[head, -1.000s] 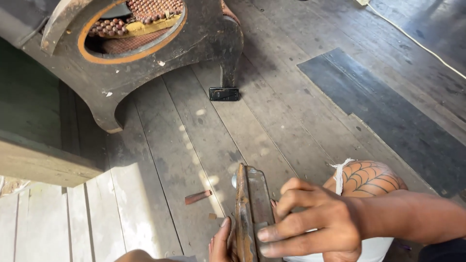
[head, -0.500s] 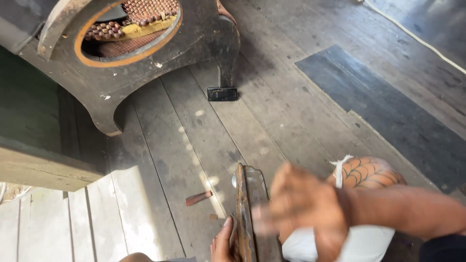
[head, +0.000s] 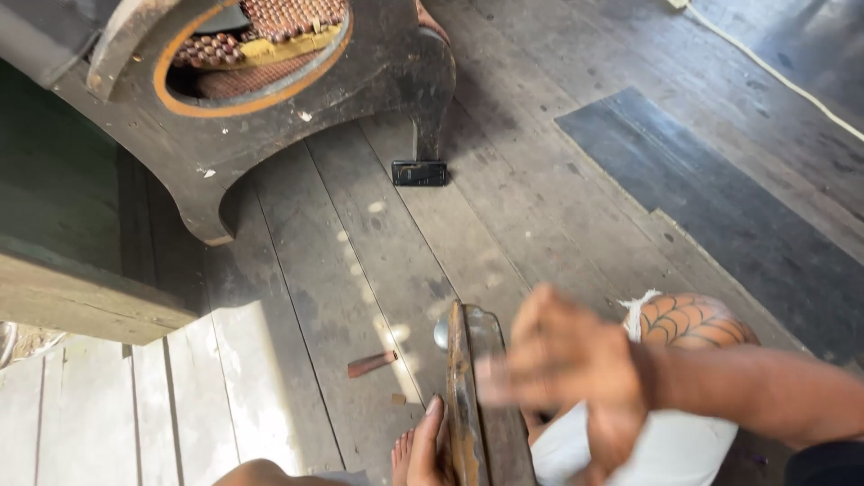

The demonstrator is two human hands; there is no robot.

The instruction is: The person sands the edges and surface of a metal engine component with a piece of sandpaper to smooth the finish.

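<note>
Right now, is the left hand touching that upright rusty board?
Touching. The head view shows the left hand with its thumb pressed flat against the side of the rusty board, no gap.

Rusty flat metal piece (head: 468,396) stands on edge; floorboards beneath.

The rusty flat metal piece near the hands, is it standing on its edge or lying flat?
On its edge: the rusty flat metal piece shows its thin rim upward, the left hand steadying its side.
</note>
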